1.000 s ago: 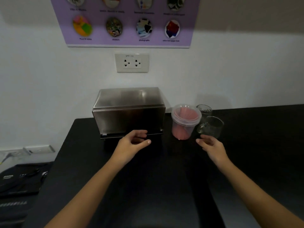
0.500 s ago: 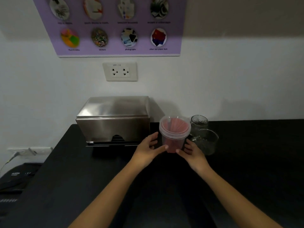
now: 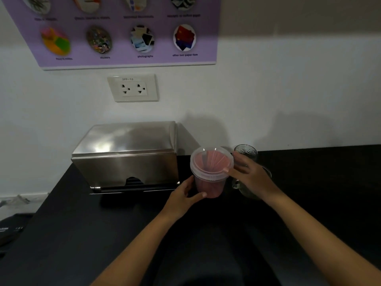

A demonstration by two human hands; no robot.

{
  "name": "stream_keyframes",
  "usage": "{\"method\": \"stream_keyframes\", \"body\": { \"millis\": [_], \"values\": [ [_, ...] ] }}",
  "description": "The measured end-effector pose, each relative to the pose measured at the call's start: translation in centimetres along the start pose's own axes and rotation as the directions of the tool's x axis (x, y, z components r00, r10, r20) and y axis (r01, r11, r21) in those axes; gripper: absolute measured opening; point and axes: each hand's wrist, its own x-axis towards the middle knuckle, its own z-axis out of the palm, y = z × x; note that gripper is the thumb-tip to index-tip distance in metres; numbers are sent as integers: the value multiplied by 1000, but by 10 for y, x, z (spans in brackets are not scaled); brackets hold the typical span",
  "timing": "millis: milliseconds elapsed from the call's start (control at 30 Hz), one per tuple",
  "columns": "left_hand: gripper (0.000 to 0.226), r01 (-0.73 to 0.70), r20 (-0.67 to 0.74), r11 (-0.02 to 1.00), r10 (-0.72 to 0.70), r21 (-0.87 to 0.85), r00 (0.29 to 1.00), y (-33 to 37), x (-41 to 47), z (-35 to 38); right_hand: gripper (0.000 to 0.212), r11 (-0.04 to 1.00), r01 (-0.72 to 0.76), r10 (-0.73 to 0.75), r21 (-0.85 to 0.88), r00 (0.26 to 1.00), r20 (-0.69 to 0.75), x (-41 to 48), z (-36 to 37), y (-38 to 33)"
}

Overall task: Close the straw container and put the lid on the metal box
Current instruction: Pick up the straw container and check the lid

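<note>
Black countertop is carrying everything under a white wall. I am cupping my left hand point(image 3: 182, 198) around the lower body of the upright straw container point(image 3: 210, 178), just right of the metal box point(image 3: 127, 155). My right hand point(image 3: 250, 176) is pinching the clear lid point(image 3: 212, 159) at its right rim, nearer for pressing down.

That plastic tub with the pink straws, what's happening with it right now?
A person has both hands on the straw container, which stands on the black counter just right of the metal box. The left hand steadies its lower side, while the right hand is at the rim, fingertips on the clear lid. The lid sits on top, but whether it is fully pressed shut cannot be told. Two glass cups stand behind the right hand.
</note>
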Motion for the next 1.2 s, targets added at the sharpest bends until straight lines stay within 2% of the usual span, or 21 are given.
{"method": "stream_keyframes", "body": {
  "millis": [100, 333, 500, 733, 967, 1200],
  "values": [
    [73, -52, 24, 999, 52, -10, 998, -5, 10, 2, 52, 999, 20, -18, -40, 999, 48, 3, 0, -1],
    [67, -127, -84, 989, 120, -81, 989, -13, 22, 14, 61, 997, 54, -49, -61, 995, 84, 14, -2, 4],
    [50, -189, -213, 974, 160, -125, 964, -11, 30, 25, 84, 991, 73, -70, -114, 997, 26, 32, 1, 8],
    [53, -187, -254, 968, 141, -166, 957, -5, 42, 26, 75, 991, 72, -75, -114, 997, -28, 46, 7, 7],
    [59, -168, -265, 976, 127, -136, 956, -1, 42, 27, 85, 998, 54, -55, -45, 999, -2, 48, 8, 3],
    [59, -129, -273, 988, 103, -79, 957, 2, 42, 26, 84, 999, 14, -14, -51, 1000, 8, 49, 7, 0]
  ]
}}
